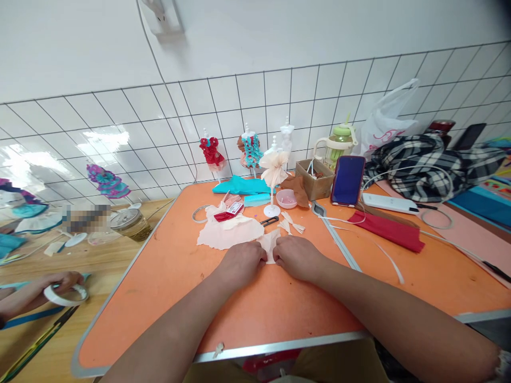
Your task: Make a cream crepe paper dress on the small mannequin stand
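Observation:
My left hand [244, 261] and my right hand [297, 257] rest close together on the orange table [275, 308], fingers closed on a small piece of pale crepe paper [270, 246] between them. Just beyond stands a mini dress form [274, 166] dressed in ruffled cream material. A larger pale pink sheet [229, 234] with ragged edges lies ahead of my left hand. Knotted cream strips [291, 224] and small black snips [269, 221] lie past my fingers. The fingertips are partly hidden by the curled hands.
Dress forms with red [211, 151] and turquoise [250, 151] outfits stand by the tiled wall. A pink bowl [286, 200], wooden box [315, 180], phone [348, 181], white device [389, 202] and red cloth [387, 231] lie rightward. At left, another person's hand [66, 279] holds a tape roll [54, 297].

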Tool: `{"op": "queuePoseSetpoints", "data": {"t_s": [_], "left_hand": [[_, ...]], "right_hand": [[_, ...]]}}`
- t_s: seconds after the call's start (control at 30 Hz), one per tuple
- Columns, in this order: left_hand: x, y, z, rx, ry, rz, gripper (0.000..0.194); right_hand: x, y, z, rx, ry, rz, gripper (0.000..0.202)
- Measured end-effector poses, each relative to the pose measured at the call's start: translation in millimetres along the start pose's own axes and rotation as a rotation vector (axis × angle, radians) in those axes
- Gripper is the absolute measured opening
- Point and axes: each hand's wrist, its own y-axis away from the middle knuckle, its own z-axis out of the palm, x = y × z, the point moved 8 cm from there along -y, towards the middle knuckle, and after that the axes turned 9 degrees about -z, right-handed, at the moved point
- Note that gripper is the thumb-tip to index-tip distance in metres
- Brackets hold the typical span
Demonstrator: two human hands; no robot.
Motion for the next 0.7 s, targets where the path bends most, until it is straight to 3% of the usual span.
{"op": "queuePoseSetpoints", "data": {"t_s": [0.33, 0.57, 0.7], "left_hand": [[-4.5, -1.4, 2.5, -0.009, -0.02, -0.057, 0.024], [3.0, -0.7, -0.7, 0.021, -0.01, 0.016, 0.024], [-1.1, -0.7, 1.2, -0.004, -0.016, -0.051, 0.022]], "right_hand": [[8.3, 0.1, 6.5, -0.047, -0.004, 0.091, 0.023], [3.8, 0.5, 0.0, -0.021, 0.058, 0.064, 0.023], [7.3, 1.3, 1.1, -0.046, 0.012, 0.101, 0.019]]}}
